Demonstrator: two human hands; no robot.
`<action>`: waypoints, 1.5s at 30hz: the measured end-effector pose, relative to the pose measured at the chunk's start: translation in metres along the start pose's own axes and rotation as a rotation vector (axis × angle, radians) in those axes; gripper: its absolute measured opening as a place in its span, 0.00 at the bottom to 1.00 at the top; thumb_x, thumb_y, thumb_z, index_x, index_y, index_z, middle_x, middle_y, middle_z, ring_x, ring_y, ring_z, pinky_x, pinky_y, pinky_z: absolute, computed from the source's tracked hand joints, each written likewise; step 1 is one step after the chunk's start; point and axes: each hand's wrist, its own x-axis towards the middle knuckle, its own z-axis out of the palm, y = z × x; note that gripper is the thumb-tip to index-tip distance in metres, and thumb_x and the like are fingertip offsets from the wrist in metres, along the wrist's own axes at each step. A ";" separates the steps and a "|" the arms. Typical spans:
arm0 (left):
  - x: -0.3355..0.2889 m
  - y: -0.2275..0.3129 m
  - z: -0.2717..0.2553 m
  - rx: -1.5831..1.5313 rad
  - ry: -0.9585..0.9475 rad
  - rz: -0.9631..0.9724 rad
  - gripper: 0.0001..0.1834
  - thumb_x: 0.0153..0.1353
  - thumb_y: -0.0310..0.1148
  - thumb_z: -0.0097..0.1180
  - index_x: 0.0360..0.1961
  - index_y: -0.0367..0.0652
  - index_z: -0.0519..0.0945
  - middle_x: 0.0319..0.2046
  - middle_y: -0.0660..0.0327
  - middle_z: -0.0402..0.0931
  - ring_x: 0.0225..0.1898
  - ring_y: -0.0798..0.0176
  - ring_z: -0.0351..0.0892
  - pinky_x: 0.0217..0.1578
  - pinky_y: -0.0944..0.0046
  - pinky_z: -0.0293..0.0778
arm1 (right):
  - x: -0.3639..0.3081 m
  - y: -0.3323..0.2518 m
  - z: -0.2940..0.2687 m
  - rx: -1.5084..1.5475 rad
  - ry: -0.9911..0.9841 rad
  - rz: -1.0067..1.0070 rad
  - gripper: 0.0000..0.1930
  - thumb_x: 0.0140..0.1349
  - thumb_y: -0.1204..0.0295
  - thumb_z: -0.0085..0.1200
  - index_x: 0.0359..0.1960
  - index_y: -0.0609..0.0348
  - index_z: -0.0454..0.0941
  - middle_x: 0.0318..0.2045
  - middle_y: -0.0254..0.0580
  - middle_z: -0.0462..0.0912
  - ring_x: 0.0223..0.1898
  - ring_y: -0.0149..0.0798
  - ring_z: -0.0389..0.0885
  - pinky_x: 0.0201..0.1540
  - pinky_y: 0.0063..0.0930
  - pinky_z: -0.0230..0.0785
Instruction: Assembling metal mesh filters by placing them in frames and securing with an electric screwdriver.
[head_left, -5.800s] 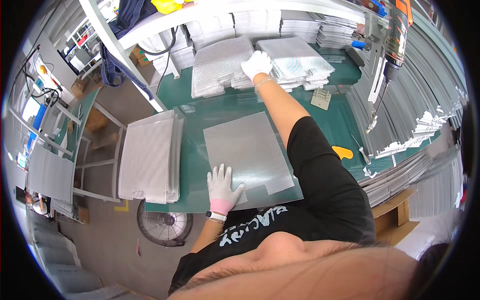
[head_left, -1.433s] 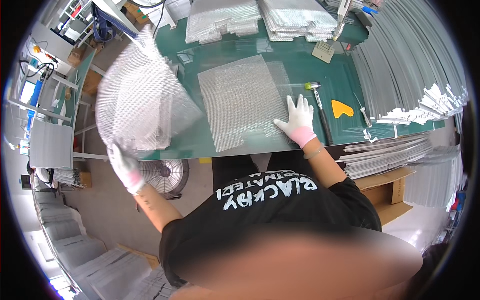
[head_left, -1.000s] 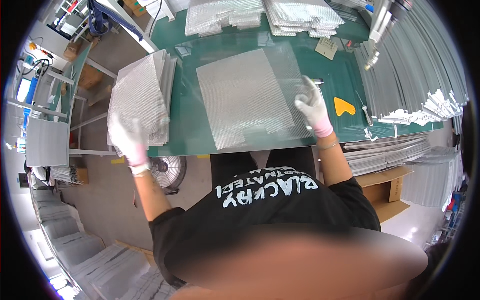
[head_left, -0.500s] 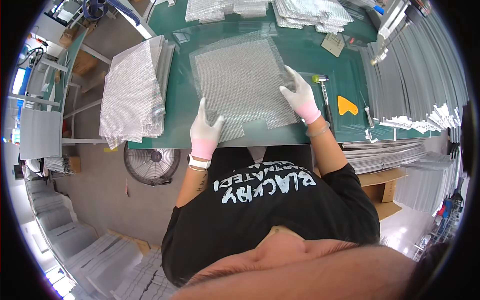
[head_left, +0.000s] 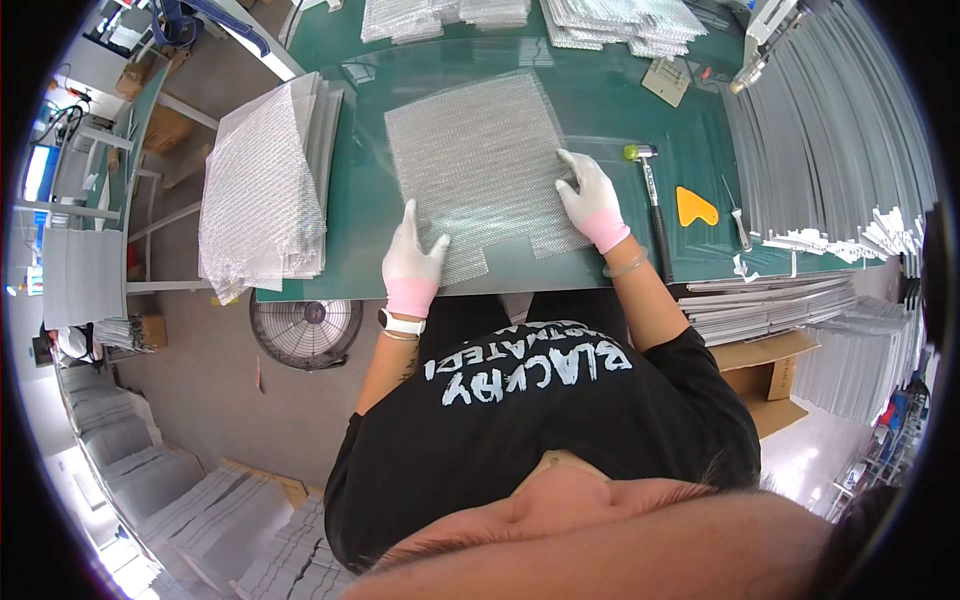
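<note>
A translucent, finely patterned plastic sheet [head_left: 475, 165] with a notch in its near edge lies flat on the green table [head_left: 365, 200] before me. At its lower left corner, my left hand [head_left: 412, 258], in a white glove with a pink cuff, has fingers extended and thumb apart, the thumb touching the sheet's edge. My right hand [head_left: 592, 200], gloved alike, is against the sheet's right edge. Its fingers are stretched and its thumb stands apart over the sheet. Whether more than one sheet lies there I cannot tell.
Left of the sheet stands a stack of similar sheets [head_left: 262, 190]; more piles [head_left: 620, 25] lie at the far edge. On the right are a hammer [head_left: 655, 215], a yellow scraper [head_left: 695, 207], a thin-shafted hand tool [head_left: 738, 225] and a tall stack of grey panels [head_left: 830, 150].
Two layers whose edges were visibly offset at the top and right now lie nearly flush. My right hand has moved slightly in and nearer; the left has hardly shifted.
</note>
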 end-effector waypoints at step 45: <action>0.005 -0.008 -0.019 0.107 0.173 0.231 0.45 0.49 0.40 0.72 0.69 0.48 0.67 0.72 0.38 0.48 0.72 0.29 0.47 0.71 0.36 0.43 | 0.281 0.033 -0.138 -0.502 0.169 0.355 0.40 0.53 0.42 0.60 0.58 0.65 0.74 0.56 0.60 0.79 0.58 0.56 0.78 0.60 0.46 0.71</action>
